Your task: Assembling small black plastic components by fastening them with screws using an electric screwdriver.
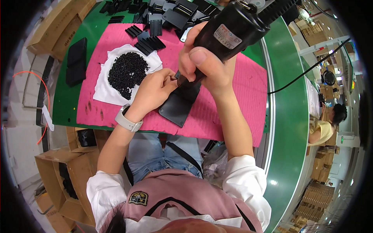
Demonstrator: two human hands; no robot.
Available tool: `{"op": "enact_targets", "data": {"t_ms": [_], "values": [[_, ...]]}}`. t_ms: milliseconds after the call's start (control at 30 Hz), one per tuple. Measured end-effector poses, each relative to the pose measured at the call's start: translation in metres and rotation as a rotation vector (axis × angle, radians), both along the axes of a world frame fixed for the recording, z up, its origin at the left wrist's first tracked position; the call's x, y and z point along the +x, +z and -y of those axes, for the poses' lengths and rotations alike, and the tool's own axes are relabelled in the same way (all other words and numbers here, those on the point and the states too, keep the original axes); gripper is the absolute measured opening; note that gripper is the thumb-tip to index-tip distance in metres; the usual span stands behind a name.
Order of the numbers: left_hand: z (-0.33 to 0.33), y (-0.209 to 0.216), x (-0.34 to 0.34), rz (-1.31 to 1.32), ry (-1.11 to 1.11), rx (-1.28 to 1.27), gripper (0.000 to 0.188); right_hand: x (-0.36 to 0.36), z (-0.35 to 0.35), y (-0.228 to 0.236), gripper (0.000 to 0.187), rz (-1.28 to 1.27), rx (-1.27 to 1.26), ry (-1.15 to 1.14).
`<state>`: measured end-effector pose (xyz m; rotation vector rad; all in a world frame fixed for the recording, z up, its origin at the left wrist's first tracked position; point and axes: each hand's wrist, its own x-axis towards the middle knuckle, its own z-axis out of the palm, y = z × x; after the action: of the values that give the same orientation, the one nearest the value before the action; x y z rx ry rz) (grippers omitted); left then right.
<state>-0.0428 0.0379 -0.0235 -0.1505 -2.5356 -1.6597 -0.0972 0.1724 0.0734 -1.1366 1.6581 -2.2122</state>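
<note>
My right hand (208,64) is wrapped round a black electric screwdriver (217,33) that hangs from a coiled cord. Its tip points down at a flat black plastic part (179,105) lying on the pink mat. Close beside the tip is my left hand (155,88), its fingers pinched together against the part; whatever they hold there is hidden. Just left of that hand, a heap of small black screws (127,73) rests on a white cloth (101,92).
The pink foam mat (243,105) covers part of the green table (63,105). Black finned pieces (150,43) and plates crowd the far side. A black case (76,61) lies at the left. Cardboard boxes (58,171) stand on the floor. Another person (326,124) sits far right.
</note>
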Motion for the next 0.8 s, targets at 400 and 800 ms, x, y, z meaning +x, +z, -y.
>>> {"op": "enact_targets", "data": {"t_ms": [400,800], "values": [[-0.005,-0.001,0.002,-0.146,0.064,-0.117,0.028,0.014,-0.012,-0.012,0.034,-0.092,-0.060,-0.031],[-0.028,0.023,0.054,-0.261,0.081,0.203,0.038,0.001,-0.189,-0.058,0.063,-0.448,1.173,-1.044]]}}
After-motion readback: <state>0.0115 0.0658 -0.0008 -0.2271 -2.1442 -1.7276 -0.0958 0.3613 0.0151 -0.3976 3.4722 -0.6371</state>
